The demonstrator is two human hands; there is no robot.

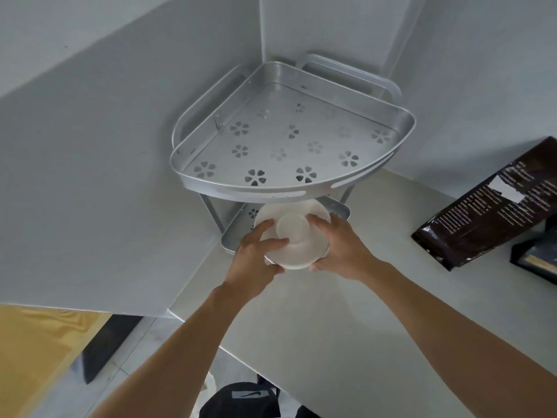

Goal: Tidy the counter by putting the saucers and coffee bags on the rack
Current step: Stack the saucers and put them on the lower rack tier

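A stack of white saucers (294, 236) sits between both my hands at the front edge of the lower shelf (233, 233) of a silver two-tier corner rack (289, 188). My left hand (256, 254) grips the stack's left rim, thumb underneath. My right hand (340, 248) grips its right rim. The far part of the stack is hidden under the upper shelf (286, 140), which holds nothing. A dark coffee bag (488, 212) lies on the counter at the right. A second dark bag (536, 257) lies beside it, cut off by the frame edge.
The rack stands in the corner where two grey walls meet. The pale counter (346, 321) runs from the rack toward me and right. Its left edge drops to the floor, with a yellow surface (36, 357) below.
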